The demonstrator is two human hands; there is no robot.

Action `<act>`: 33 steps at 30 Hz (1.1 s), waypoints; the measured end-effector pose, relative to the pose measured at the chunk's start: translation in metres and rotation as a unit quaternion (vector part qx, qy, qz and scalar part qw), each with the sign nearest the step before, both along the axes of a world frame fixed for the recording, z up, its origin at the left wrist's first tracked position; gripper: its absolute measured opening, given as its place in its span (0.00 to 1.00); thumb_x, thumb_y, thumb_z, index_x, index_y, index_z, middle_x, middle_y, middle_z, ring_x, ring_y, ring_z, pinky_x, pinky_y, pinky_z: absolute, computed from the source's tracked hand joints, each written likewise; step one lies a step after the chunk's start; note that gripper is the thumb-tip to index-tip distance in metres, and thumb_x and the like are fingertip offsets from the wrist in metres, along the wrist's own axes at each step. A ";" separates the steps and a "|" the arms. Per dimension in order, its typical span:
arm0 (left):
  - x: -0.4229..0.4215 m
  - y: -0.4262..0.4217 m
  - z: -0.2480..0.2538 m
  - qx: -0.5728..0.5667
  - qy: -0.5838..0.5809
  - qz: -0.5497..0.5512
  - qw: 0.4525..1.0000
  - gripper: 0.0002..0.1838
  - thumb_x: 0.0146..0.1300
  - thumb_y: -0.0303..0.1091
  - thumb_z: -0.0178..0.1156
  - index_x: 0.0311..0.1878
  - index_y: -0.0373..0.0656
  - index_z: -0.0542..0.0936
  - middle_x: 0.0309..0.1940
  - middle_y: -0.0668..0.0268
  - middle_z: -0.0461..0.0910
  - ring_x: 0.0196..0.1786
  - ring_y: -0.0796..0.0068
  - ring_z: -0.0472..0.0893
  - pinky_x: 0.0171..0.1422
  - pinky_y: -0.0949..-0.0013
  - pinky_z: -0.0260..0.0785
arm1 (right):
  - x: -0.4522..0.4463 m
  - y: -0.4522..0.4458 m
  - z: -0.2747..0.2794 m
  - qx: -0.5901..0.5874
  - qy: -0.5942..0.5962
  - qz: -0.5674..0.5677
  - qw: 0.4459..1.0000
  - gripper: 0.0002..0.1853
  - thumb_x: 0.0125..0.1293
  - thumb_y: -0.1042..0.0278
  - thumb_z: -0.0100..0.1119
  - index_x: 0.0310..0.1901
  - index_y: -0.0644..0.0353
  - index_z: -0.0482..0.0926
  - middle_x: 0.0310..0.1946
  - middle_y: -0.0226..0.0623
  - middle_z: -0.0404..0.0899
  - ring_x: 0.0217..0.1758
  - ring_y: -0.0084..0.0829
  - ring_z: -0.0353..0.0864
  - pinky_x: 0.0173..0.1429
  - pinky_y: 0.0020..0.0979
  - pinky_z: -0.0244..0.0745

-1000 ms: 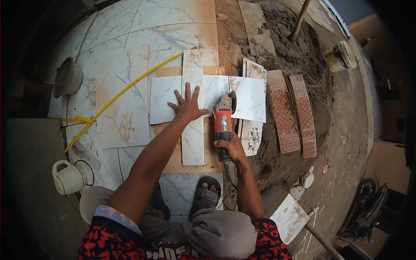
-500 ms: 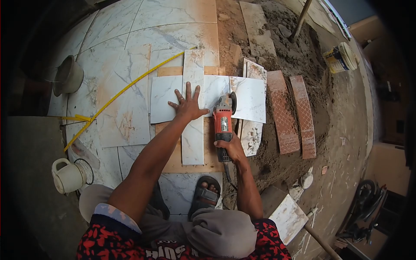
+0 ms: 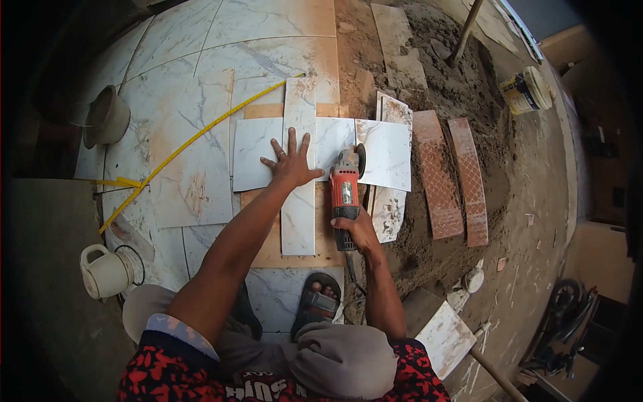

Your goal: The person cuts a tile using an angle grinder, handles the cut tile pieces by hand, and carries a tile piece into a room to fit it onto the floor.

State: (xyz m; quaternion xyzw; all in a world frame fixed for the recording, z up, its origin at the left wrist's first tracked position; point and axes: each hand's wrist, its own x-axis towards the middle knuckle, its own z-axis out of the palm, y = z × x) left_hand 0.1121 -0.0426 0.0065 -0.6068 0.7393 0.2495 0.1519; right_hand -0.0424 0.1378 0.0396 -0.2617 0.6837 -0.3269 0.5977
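Observation:
My right hand (image 3: 358, 230) is wrapped round the rear body of a red and black angle grinder (image 3: 345, 187). The grinder's dark disc (image 3: 362, 159) stands on edge at a line across a white marbled tile (image 3: 258, 154); whether it is spinning I cannot tell. My left hand (image 3: 291, 161) lies with fingers spread on a long narrow tile strip (image 3: 299, 221), which crosses over the wider tile. Beneath both pieces is a tan board (image 3: 264, 251), partly hidden. A power cord (image 3: 353, 271) runs back from the grinder past my right forearm.
A yellow measuring tape (image 3: 191, 139) stretches over the tiled floor at left, near a bucket (image 3: 107, 117) and a cream jug (image 3: 106, 271). Two reddish patterned tiles (image 3: 437, 174) lie on dirt at right. A paint pail (image 3: 528, 90) stands farther off. My sandaled foot (image 3: 318, 301) is close below.

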 end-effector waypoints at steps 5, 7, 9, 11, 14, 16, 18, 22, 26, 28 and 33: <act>0.000 -0.001 0.000 0.003 -0.002 -0.001 1.000 0.63 0.47 0.71 0.68 0.80 0.68 0.41 0.81 0.65 0.23 0.78 0.28 0.31 0.65 0.11 0.40 | 0.000 0.000 0.004 0.008 0.009 0.010 1.000 0.36 0.42 0.62 0.72 0.56 0.68 0.72 0.40 0.42 0.80 0.41 0.35 0.80 0.49 0.34 0.75; 0.000 0.000 -0.001 0.004 -0.002 -0.001 1.000 0.63 0.47 0.71 0.68 0.80 0.67 0.41 0.81 0.65 0.23 0.78 0.28 0.31 0.65 0.11 0.40 | -0.001 0.003 -0.002 0.006 -0.010 0.006 1.000 0.36 0.43 0.62 0.72 0.55 0.68 0.72 0.40 0.41 0.80 0.40 0.34 0.80 0.49 0.34 0.75; -0.001 0.000 -0.001 0.005 0.001 -0.001 1.000 0.63 0.47 0.71 0.68 0.80 0.67 0.41 0.81 0.65 0.23 0.78 0.29 0.31 0.65 0.11 0.40 | 0.000 0.004 -0.004 0.001 -0.004 0.000 1.000 0.35 0.43 0.62 0.72 0.55 0.67 0.73 0.39 0.41 0.80 0.40 0.34 0.80 0.49 0.33 0.75; 0.000 -0.001 0.000 0.004 0.003 0.000 1.000 0.63 0.47 0.71 0.68 0.80 0.67 0.41 0.81 0.65 0.22 0.78 0.29 0.31 0.65 0.11 0.40 | 0.002 0.002 -0.001 -0.006 0.001 -0.005 1.000 0.34 0.43 0.63 0.72 0.54 0.67 0.73 0.39 0.40 0.80 0.39 0.34 0.80 0.48 0.33 0.75; -0.001 -0.001 0.001 0.007 0.006 0.001 1.000 0.63 0.47 0.70 0.68 0.80 0.67 0.41 0.81 0.65 0.22 0.78 0.29 0.31 0.65 0.12 0.39 | 0.002 0.002 0.003 -0.009 0.001 -0.006 1.000 0.29 0.44 0.65 0.70 0.51 0.63 0.74 0.35 0.36 0.79 0.35 0.30 0.78 0.42 0.32 0.75; 0.000 0.000 0.001 0.005 0.004 0.001 1.000 0.63 0.47 0.70 0.68 0.80 0.67 0.41 0.81 0.65 0.22 0.78 0.28 0.31 0.65 0.12 0.39 | 0.002 0.004 0.002 -0.018 0.004 -0.001 1.000 0.29 0.44 0.65 0.71 0.50 0.63 0.74 0.35 0.36 0.79 0.34 0.30 0.78 0.41 0.32 0.75; 0.000 0.001 0.000 0.002 0.007 0.001 1.000 0.63 0.47 0.70 0.68 0.80 0.67 0.42 0.81 0.65 0.23 0.78 0.28 0.31 0.65 0.11 0.39 | 0.002 0.005 0.003 -0.009 0.000 0.000 1.000 0.29 0.44 0.65 0.71 0.50 0.63 0.74 0.35 0.35 0.79 0.34 0.30 0.78 0.41 0.32 0.75; 0.000 0.000 0.001 0.005 0.007 0.003 1.000 0.63 0.47 0.70 0.69 0.80 0.67 0.42 0.81 0.65 0.23 0.78 0.28 0.31 0.65 0.11 0.39 | 0.001 0.003 0.007 0.020 -0.017 -0.001 1.000 0.33 0.43 0.65 0.71 0.54 0.66 0.73 0.39 0.39 0.80 0.40 0.33 0.79 0.49 0.33 0.74; -0.001 0.001 0.001 0.006 0.005 0.004 1.000 0.63 0.47 0.70 0.69 0.80 0.67 0.41 0.81 0.65 0.23 0.78 0.29 0.31 0.65 0.12 0.39 | 0.003 0.005 0.003 -0.010 0.015 0.002 1.000 0.30 0.43 0.64 0.70 0.51 0.63 0.74 0.35 0.35 0.79 0.35 0.30 0.78 0.41 0.32 0.75; -0.001 0.000 0.002 0.006 0.003 0.002 1.000 0.63 0.47 0.70 0.69 0.80 0.67 0.41 0.81 0.65 0.23 0.78 0.29 0.31 0.66 0.12 0.39 | 0.003 0.005 0.004 -0.012 0.020 0.001 1.000 0.31 0.43 0.63 0.70 0.51 0.63 0.74 0.36 0.36 0.79 0.35 0.30 0.78 0.42 0.32 0.75; 0.000 -0.001 0.002 0.009 0.000 0.002 1.000 0.63 0.47 0.70 0.69 0.80 0.68 0.41 0.81 0.65 0.23 0.78 0.29 0.31 0.66 0.12 0.40 | 0.003 0.007 0.001 -0.016 0.019 0.001 1.000 0.32 0.42 0.62 0.70 0.52 0.63 0.74 0.36 0.36 0.79 0.36 0.30 0.78 0.43 0.33 0.75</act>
